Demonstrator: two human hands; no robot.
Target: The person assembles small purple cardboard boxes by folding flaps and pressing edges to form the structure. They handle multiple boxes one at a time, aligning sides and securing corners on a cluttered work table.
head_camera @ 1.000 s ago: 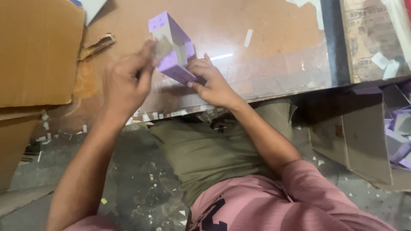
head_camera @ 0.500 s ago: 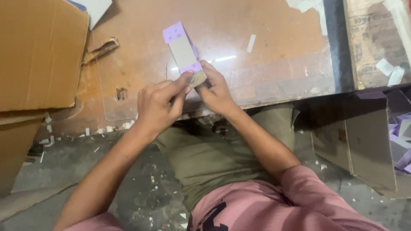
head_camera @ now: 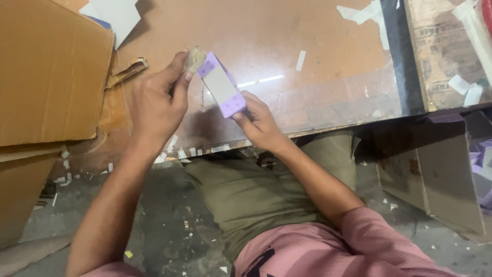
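Box (head_camera: 222,86), purple and grey, tilted over table (head_camera: 318,61) | right hand (head_camera: 259,120) clamps near end | left hand (head_camera: 154,105) pinches tan flap (head_camera: 193,59) at far end

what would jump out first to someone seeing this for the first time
The small purple and grey box held over the middle of the brown tabletop, with the right hand gripping its near end and the left hand pinching a tan scrap at its far end. Next, the big cardboard sheet at left.
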